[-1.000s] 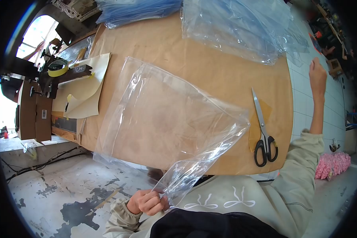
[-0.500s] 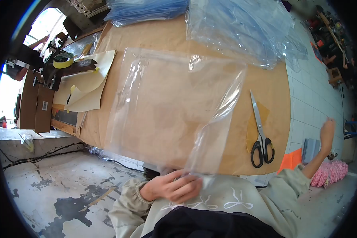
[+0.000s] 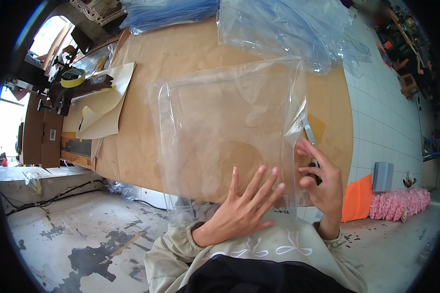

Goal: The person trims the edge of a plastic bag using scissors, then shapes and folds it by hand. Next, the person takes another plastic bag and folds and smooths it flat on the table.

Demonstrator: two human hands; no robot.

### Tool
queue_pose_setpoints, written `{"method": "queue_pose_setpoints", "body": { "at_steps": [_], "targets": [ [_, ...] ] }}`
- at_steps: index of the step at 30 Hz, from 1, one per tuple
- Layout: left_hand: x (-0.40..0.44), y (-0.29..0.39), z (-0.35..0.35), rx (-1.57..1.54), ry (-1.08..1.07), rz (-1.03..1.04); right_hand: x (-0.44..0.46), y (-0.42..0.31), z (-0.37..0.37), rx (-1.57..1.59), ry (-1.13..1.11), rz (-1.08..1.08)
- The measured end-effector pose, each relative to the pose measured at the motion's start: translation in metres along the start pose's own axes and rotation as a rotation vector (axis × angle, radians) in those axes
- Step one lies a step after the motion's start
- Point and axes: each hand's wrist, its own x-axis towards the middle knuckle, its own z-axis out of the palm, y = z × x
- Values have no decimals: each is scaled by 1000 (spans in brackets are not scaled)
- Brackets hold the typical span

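Observation:
A clear plastic bag (image 3: 225, 112) lies spread over the brown-papered table, its near end hanging past the front edge. My left hand (image 3: 247, 207) rests on the near part of the bag, palm down with fingers spread. At the bag's right border is my right hand (image 3: 325, 180), its fingers curved and apart. Black-handled scissors (image 3: 309, 131) lie just beyond that hand, partly covered by it and by the bag's edge. Whether the right fingertips touch the bag or the scissors, I cannot tell.
Stacked bluish plastic bags (image 3: 283, 29) lie along the far edge. A dark clamp-like fixture holds a roll of yellow tape (image 3: 73, 78) at the left, beside a cream sheet (image 3: 102, 107). An orange sheet (image 3: 357, 198) and a pink bundle (image 3: 401, 204) are at the right.
My left hand has opened from a closed grip and now lies flat on the bag. My right hand came in from the far right. The bag shifted right, over part of the scissors.

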Motion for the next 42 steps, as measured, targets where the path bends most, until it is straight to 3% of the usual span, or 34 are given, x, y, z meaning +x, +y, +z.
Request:
{"method": "queue_pose_setpoints", "body": {
  "at_steps": [2,5,8,11,13,15,20,22,26,37,42],
  "targets": [
    [5,-3,7,27,-29,20,6,1,9,-100,-1,19],
    [5,-3,9,98,-70,16,11,13,16,48,185,288],
    [3,-6,8,81,-24,48,13,10,19,36,225,280],
    [-15,-4,-21,-1,-46,-168,16,12,13,38,208,323],
    [-30,-10,-49,214,37,-460,16,20,8,71,189,324],
    [-47,-29,-49,339,418,-771,18,23,6,92,190,328],
    [-68,-50,-42,-95,614,-1018,16,24,13,97,307,358],
    [-68,-54,-40,-202,750,-1009,16,20,12,37,306,383],
    [-68,-58,-37,-355,829,-1005,15,9,7,-125,310,407],
    [-62,-59,-47,-426,791,-1041,9,20,0,-273,284,350],
    [-76,-67,-42,-752,847,-1009,10,19,2,-301,281,334]
  ]
}}
